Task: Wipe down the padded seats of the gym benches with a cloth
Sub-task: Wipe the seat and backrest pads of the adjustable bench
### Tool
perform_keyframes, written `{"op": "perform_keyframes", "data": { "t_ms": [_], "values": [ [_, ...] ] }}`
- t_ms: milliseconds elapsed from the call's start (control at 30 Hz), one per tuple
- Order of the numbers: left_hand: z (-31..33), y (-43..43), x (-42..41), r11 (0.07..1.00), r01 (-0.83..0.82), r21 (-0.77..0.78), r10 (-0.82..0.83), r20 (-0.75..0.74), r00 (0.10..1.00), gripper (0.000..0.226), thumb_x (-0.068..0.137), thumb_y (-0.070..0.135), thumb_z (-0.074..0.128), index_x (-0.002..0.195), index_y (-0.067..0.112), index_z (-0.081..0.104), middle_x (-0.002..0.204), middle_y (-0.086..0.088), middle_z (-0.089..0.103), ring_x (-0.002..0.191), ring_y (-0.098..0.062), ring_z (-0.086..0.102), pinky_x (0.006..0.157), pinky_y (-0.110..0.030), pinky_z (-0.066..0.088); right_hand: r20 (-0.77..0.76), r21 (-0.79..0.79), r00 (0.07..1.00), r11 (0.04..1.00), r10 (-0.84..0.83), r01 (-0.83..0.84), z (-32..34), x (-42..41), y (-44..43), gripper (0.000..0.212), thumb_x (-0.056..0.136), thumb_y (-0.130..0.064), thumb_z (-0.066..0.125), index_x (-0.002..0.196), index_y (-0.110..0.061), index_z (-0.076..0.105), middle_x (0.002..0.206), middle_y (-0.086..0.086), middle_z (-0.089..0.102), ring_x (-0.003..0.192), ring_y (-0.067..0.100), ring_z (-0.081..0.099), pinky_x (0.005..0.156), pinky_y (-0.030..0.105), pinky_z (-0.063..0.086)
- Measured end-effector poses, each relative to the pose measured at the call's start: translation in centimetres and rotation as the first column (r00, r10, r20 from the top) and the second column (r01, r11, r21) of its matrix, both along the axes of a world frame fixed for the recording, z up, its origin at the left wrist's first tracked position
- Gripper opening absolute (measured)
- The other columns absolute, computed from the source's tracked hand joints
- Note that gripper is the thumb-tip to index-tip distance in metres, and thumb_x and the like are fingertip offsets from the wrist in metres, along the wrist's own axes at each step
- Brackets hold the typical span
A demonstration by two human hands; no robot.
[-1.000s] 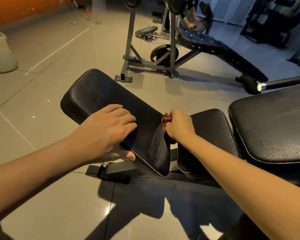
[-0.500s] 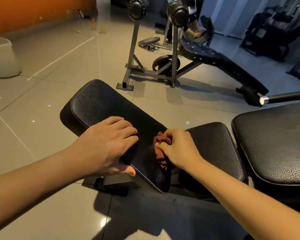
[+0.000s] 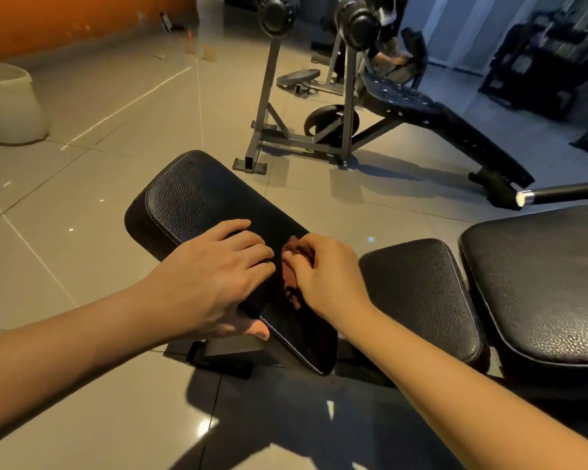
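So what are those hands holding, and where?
The right hand pinches the reddish cloth at its bunched top; the left hand clasps the tilted pad by its near edge, thumb underneath.

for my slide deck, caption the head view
Right hand presses a reddish-brown cloth on a black textured padded bench seat while left hand holds its edge

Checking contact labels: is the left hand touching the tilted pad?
Touching. Head view: left hand grips the tilted pad, fingers on top, thumb under its edge.
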State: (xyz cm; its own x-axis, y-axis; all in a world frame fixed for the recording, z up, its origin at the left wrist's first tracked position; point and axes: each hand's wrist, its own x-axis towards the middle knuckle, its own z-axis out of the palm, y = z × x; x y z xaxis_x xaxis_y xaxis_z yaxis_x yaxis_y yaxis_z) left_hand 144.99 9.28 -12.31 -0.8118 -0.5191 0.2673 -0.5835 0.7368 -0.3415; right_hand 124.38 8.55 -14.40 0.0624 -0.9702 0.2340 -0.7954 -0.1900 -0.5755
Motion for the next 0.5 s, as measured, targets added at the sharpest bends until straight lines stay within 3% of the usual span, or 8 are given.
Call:
{"op": "perform_keyframes", "data": {
  "t_ms": [67,167,233,300,400,500],
  "values": [
    [-0.2,-0.1,0.1,1.000,0.009,-0.008,-0.009,0.020,1.000,0.075,0.084,0.076,0.060,0.115,0.009,0.073,0.119,-0.010,0.071,0.116,-0.029,0.064,0.117,-0.047,0.029,-0.032,-0.029,0.999,0.999,0.037,-0.038,-0.4,-0.2,0.1,0.017,0.101,-0.030,0.059,0.106,-0.020,0.072,0.095,-0.005,0.071,0.089,0.011,0.062,0.077,0.027,0.049],
    [-0.5,-0.3,0.2,1.000,0.014,0.010,-0.014,0.010,1.000,0.078,0.090,0.077,0.049,0.117,0.007,0.073,0.119,-0.013,0.071,0.116,-0.031,0.065,0.116,-0.049,0.033,-0.169,0.075,0.968,0.977,-0.185,0.200,-1.7,-3.5,-3.6,0.019,0.103,-0.025,0.055,0.099,-0.011,0.068,0.087,0.001,0.063,0.093,0.026,0.065,0.077,0.036,0.049],
    [-0.6,-0.3,0.2,1.000,0.023,0.004,-0.023,-0.003,1.000,0.078,0.093,0.074,0.042,0.115,0.006,0.074,0.117,-0.013,0.071,0.114,-0.031,0.066,0.116,-0.047,0.031,-0.245,0.126,0.934,0.947,-0.258,0.295,-1.9,-4.5,-4.7,0.021,0.103,-0.022,0.055,0.094,-0.008,0.067,0.082,0.002,0.058,0.091,0.028,0.065,0.073,0.033,0.043],
    [-0.7,-0.4,0.2,0.999,0.038,-0.024,-0.038,-0.023,0.999,0.070,0.098,0.065,0.039,0.114,0.006,0.074,0.116,-0.014,0.072,0.112,-0.031,0.066,0.116,-0.047,0.029,-0.162,0.111,0.965,0.968,-0.204,0.224,-1.6,-3.3,-4.8,0.021,0.103,-0.025,0.057,0.092,-0.011,0.068,0.080,-0.002,0.059,0.084,0.020,0.063,0.070,0.028,0.040],
    [-0.8,-0.6,0.3,0.993,0.068,-0.097,-0.070,-0.025,0.997,0.039,0.097,0.039,0.063,0.116,0.006,0.071,0.117,-0.014,0.071,0.113,-0.032,0.065,0.119,-0.048,0.027,0.009,0.024,0.999,0.998,-0.054,0.054,-0.9,-1.4,-3.9,0.016,0.101,-0.027,0.059,0.093,-0.018,0.069,0.078,-0.009,0.060,0.075,0.008,0.057,0.063,0.023,0.041],
    [-1.0,-0.6,0.3,0.993,0.059,-0.101,-0.060,-0.005,0.998,0.050,0.092,0.051,0.069,0.116,0.008,0.072,0.117,-0.013,0.071,0.113,-0.031,0.065,0.120,-0.048,0.026,-0.077,0.052,0.983,0.984,-0.169,0.173,-1.9,-3.5,-4.9,0.017,0.102,-0.027,0.057,0.090,-0.018,0.066,0.084,-0.001,0.067,0.084,0.019,0.063,0.071,0.033,0.047]
  ]
}}
